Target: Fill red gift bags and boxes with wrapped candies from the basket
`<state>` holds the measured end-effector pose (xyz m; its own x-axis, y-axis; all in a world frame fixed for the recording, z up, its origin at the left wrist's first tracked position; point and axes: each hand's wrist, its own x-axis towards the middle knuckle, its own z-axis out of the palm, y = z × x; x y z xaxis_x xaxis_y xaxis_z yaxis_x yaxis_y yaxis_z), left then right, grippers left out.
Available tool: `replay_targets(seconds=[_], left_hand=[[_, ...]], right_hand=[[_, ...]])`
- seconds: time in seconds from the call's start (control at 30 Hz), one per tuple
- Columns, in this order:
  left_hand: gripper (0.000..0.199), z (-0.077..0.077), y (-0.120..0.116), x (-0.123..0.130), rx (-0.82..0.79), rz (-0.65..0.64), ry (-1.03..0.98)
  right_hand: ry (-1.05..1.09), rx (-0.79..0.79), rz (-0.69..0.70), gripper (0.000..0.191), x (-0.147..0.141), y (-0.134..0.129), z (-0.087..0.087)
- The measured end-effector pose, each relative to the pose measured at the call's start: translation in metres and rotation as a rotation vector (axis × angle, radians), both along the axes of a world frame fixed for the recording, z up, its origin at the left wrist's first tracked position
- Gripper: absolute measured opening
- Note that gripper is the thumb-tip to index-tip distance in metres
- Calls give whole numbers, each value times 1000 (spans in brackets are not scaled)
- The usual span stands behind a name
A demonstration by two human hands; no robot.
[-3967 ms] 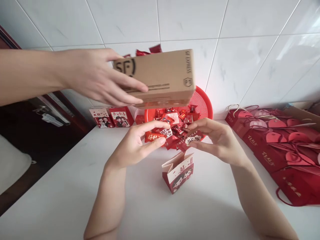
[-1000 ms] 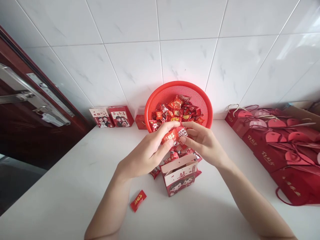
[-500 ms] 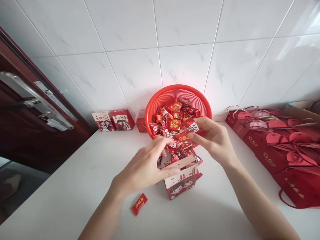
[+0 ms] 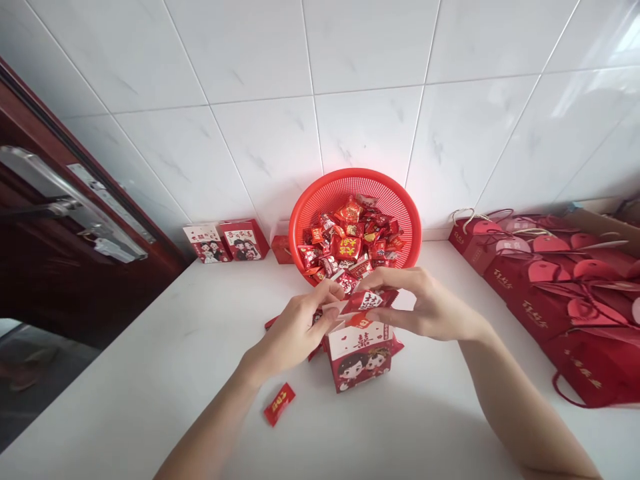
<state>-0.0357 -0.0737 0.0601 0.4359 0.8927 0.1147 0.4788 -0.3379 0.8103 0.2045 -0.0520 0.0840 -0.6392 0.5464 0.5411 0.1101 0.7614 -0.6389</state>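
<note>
A small red-and-white paper candy box (image 4: 361,360), printed with two cartoon figures, stands upright on the white counter with its top open. At its upper left edge, my left hand (image 4: 295,328) is closed, thumb and fingers pinching the box's rim. Just over the opening, my right hand (image 4: 427,308) holds red wrapped candies (image 4: 369,301) between thumb and fingers. Their lower part overlaps the box's mouth. Behind lies a red plastic basket (image 4: 416,227) heaped with wrapped candies. One loose red candy (image 4: 279,404) rests in front, left of the box. More packets behind the box are partly hidden by my hands.
Two printed boxes (image 4: 243,241) stand against the tiled wall at the left, with another red box (image 4: 283,249) beside the basket. Red gift bags with cord handles (image 4: 545,313) crowd the right side. A dark red door (image 4: 60,247) borders the counter's left.
My right hand has moved down from the basket's front with the candies to the box's opening. My left hand has closed from a loose spread onto the box's rim.
</note>
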Motion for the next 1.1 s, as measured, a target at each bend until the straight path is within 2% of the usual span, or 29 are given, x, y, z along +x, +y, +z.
replay_targets(seconds=[0.07, 0.23, 0.43, 0.63, 0.73, 0.93, 1.1], left_hand=[[15, -2, 2, 0, 50, 5, -10], [28, -5, 5, 2, 139, -10, -29], [16, -1, 2, 6, 118, 97, -20], [42, 8, -4, 3, 17, -2, 22], [52, 9, -6, 0, -10, -57, 33], [61, 13, -7, -2, -52, -91, 73], [64, 16, -8, -3, -41, -99, 107]], right_hand=[[-47, 34, -5, 25, 1, 1, -1], [-97, 58, -36, 25, 2, 4, -4], [-94, 71, -87, 23, 1, 5, -4], [-56, 83, -138, 22, 3, 2, -2], [-68, 107, -109, 21, 0, -2, -1], [-267, 155, -105, 15, -12, -5, -6], [-214, 149, -67, 21, -11, -3, -5]])
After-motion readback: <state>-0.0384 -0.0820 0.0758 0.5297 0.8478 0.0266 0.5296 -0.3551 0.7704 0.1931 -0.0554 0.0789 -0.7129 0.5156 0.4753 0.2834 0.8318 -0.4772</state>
